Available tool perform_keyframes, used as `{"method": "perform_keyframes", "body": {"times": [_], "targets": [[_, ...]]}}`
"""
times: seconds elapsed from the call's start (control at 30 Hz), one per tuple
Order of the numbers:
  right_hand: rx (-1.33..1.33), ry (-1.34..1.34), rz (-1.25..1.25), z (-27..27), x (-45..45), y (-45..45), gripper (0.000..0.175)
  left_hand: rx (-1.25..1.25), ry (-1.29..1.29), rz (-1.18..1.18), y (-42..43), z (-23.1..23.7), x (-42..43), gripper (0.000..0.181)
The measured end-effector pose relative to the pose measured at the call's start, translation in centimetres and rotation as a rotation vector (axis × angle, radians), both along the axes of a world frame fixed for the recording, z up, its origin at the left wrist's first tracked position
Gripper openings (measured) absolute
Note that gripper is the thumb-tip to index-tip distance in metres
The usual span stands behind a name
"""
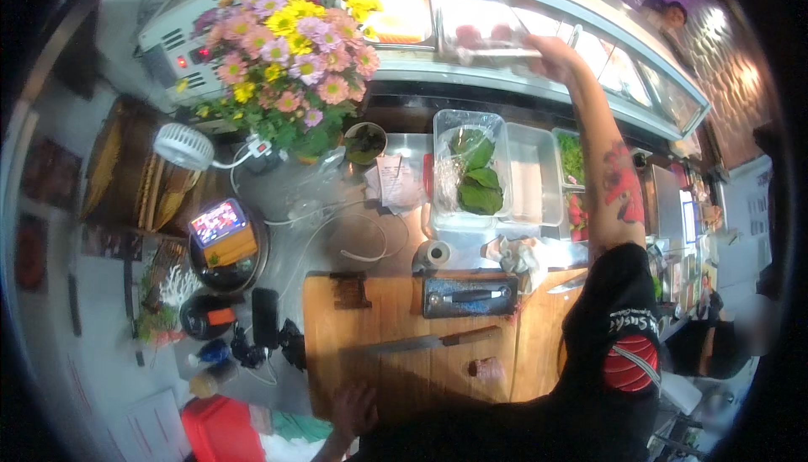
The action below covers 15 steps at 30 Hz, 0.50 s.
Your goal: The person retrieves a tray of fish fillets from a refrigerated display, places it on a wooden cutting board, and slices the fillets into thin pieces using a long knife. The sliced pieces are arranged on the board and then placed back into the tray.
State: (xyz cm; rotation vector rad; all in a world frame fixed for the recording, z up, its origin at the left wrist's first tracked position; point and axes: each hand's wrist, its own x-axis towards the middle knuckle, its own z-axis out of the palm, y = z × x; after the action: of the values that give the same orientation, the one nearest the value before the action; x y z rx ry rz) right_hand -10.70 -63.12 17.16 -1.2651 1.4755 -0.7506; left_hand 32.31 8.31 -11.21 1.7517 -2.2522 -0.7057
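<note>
My right hand [552,58] reaches up to the rear opening of a lit glass display case [404,61]. It is blurred, beside a pale bar and a clear panel or tray; its grip cannot be made out. Dark red pieces of food [483,34] show inside the case. My left hand [353,408] rests at the near left edge of a wooden cutting board [379,310], holding nothing visible. On the board lie a long knife [435,341] with a wooden handle and a small pinkish food piece [487,368]. A dark tray [435,310] holds a black-handled utensil [480,296].
Clear plastic containers stand behind the board, one with green leaves [480,190]. A crumpled cloth [521,257], a second knife [566,285] and paper slips [394,181] lie nearby. Flowers [290,52], a small fan [184,146], cables and a lit phone [218,222] occupy the left. A person [675,17] is beyond the case.
</note>
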Motion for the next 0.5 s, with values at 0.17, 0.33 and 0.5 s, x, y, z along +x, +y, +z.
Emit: {"method": "perform_keyframes", "body": {"times": [0.17,0.33,0.5], "targets": [[-0.099,-0.145,-0.138,-1.0,1.1,17.4,0.013,-0.375,0.451,0.110,-3.0,3.1,-1.5,0.040],[-0.161,-0.173,-0.098,-4.6,2.4,40.3,0.009,0.237,1.159,0.206,-4.0,13.2,-8.8,0.038],[-0.022,-0.202,0.113,-11.4,5.6,60.3,0.027,0.505,2.138,0.545,3.9,14.3,-14.2,0.042]]}}
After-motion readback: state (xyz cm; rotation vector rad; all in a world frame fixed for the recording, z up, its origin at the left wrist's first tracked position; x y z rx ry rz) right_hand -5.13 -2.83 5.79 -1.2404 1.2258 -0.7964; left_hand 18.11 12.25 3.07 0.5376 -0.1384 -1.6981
